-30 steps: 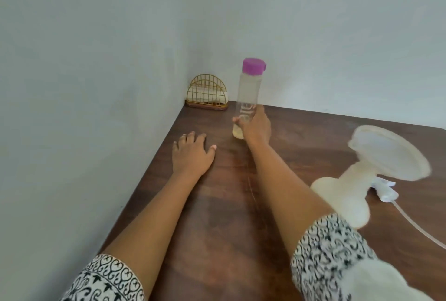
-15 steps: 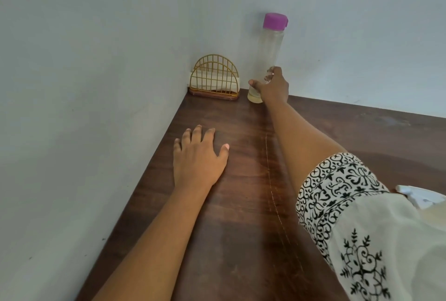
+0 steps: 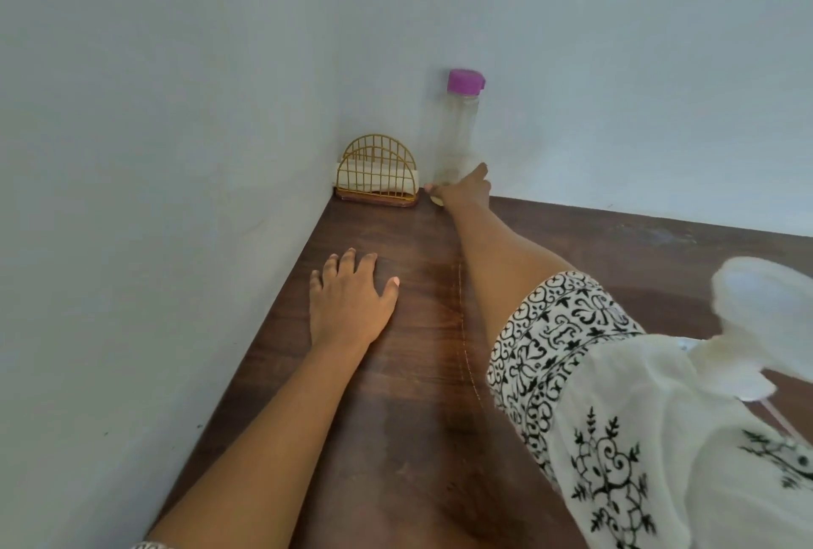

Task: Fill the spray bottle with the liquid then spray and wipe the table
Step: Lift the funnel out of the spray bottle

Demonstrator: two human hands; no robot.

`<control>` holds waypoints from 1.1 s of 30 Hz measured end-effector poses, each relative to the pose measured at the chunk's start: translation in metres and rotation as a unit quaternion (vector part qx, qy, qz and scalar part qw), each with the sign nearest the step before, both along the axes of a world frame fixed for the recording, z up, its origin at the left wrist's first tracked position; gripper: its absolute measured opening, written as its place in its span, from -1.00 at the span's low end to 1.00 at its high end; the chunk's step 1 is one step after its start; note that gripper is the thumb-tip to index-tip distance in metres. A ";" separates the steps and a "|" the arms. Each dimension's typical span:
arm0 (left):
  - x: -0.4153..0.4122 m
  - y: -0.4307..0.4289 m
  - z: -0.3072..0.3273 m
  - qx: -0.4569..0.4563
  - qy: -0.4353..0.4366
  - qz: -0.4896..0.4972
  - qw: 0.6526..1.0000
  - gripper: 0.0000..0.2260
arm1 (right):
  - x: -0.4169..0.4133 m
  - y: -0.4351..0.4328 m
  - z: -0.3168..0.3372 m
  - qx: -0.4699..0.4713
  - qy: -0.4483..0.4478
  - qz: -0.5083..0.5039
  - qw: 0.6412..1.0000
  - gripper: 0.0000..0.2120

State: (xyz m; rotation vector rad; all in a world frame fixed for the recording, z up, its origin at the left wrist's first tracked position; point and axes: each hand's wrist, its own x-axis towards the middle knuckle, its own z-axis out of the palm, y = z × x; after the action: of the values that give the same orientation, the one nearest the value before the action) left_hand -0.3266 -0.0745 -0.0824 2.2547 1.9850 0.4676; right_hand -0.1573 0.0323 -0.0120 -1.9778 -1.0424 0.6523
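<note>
A tall clear bottle (image 3: 457,130) with a purple cap stands upright against the back wall, with a little yellowish liquid at its bottom. My right hand (image 3: 462,189) reaches far out and wraps its base, thumb on the left and index finger stretched up the right side. Flat on the brown wooden table (image 3: 616,249), palm down with its fingers spread, lies my left hand (image 3: 352,302), holding nothing. At the right edge a blurred white funnel (image 3: 765,306) sits in the neck of a pale spray bottle (image 3: 730,372), which my patterned sleeve partly hides.
A gold wire napkin holder (image 3: 378,170) with white napkins stands in the table's back left corner, just left of the clear bottle. Pale walls close off the table on the left and at the back.
My right hand has carried the clear bottle from the middle of the table to the back wall beside the napkin holder. The left hand has stayed flat. The view has shifted.
</note>
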 end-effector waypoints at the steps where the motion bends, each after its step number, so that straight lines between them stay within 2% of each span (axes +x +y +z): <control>1: 0.000 -0.002 0.002 -0.004 -0.003 0.000 1.000 -0.48 | -0.008 -0.012 0.008 0.007 -0.005 0.004 1.000 -0.12; 5: -0.003 -0.003 0.007 -0.011 -0.035 -0.004 0.999 -0.49 | -0.055 -0.070 0.055 0.065 0.002 0.060 0.996 -0.50; 8: -0.005 -0.016 0.014 0.025 -0.108 -0.017 0.994 -0.56 | -0.087 -0.141 0.093 0.105 -0.010 0.192 0.976 -0.73; 10: -0.003 -0.032 0.019 0.057 -0.161 -0.039 0.985 -0.61 | -0.093 -0.198 0.117 0.137 -0.053 0.303 0.941 -0.80; 13: 0.015 -0.069 0.034 0.064 -0.252 -0.117 0.958 -0.67 | -0.065 -0.268 0.157 0.165 -0.187 0.411 0.877 -0.86; 16: 0.043 -0.111 0.053 0.025 -0.322 -0.208 0.923 -0.70 | -0.012 -0.304 0.191 0.096 -0.312 0.462 0.825 -0.82; 18: 0.064 -0.135 0.063 -0.008 -0.344 -0.255 0.904 -0.67 | 0.028 -0.311 0.202 0.016 -0.358 0.470 0.807 -0.77; 22: 0.106 -0.169 0.071 -0.097 -0.394 -0.316 0.858 -0.50 | 0.085 -0.307 0.196 -0.129 -0.266 0.491 0.820 -0.69; 24: 0.125 -0.177 0.069 -0.117 -0.416 -0.315 0.845 -0.45 | 0.100 -0.304 0.188 -0.154 -0.246 0.494 0.819 -0.69; 29: 0.155 -0.183 0.067 -0.117 -0.425 -0.281 0.853 -0.45 | 0.111 -0.294 0.174 -0.108 -0.235 0.490 0.833 -0.81; 33: 0.162 -0.182 0.062 -0.113 -0.418 -0.264 0.862 -0.61 | 0.117 -0.287 0.170 -0.069 -0.216 0.456 0.860 -0.85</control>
State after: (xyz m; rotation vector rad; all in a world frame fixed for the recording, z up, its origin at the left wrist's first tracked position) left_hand -0.1644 -0.2564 -0.0208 1.8387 0.9016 0.8819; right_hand -0.0401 -0.2546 0.1576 -1.6940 -2.3245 0.7839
